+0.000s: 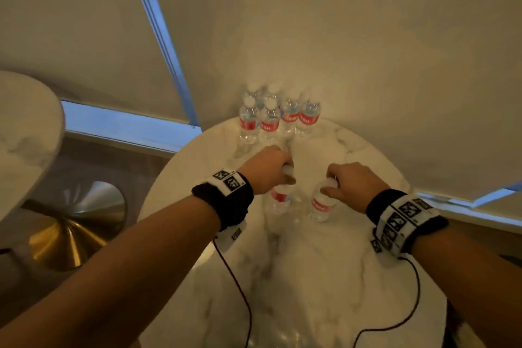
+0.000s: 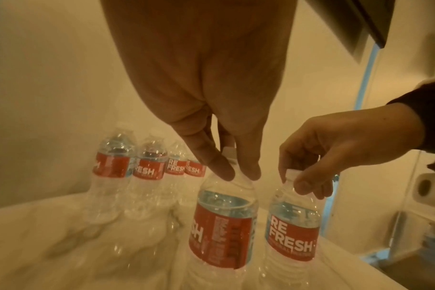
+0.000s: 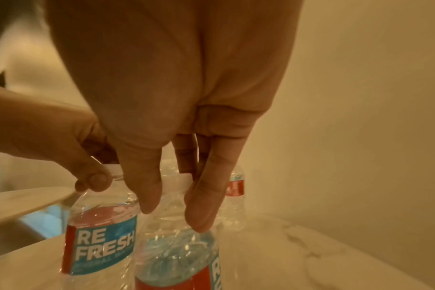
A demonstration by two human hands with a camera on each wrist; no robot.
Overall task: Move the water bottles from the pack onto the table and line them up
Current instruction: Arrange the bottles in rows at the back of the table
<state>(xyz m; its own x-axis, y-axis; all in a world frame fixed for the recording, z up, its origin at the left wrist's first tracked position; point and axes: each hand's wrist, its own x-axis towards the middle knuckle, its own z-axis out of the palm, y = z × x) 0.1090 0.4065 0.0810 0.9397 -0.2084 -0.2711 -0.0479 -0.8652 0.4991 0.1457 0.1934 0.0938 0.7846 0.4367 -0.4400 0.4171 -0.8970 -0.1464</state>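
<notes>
With the left hand (image 1: 269, 168) and right hand (image 1: 348, 182) each pinching a bottle's (image 1: 281, 198) cap at mid-table (image 1: 324, 277), set both down upright, level with the far group (image 1: 278, 117).

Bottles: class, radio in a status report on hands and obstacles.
Left hand and right hand each pinch a bottle top. Six bottles grouped behind. Nothing blocking.

A cluster of upright water bottles (image 1: 278, 117) crowds the far edge of the round marble bench (image 1: 305, 277), close against the blind behind them. Two more bottles, one (image 1: 281, 195) under the left hand (image 1: 267, 169) and one (image 1: 322, 202) under the right hand (image 1: 351, 182), stand just beside each other mid-bench with a narrow gap between. Bare marble lies open between these two and the cluster, and across the near half.
</notes>
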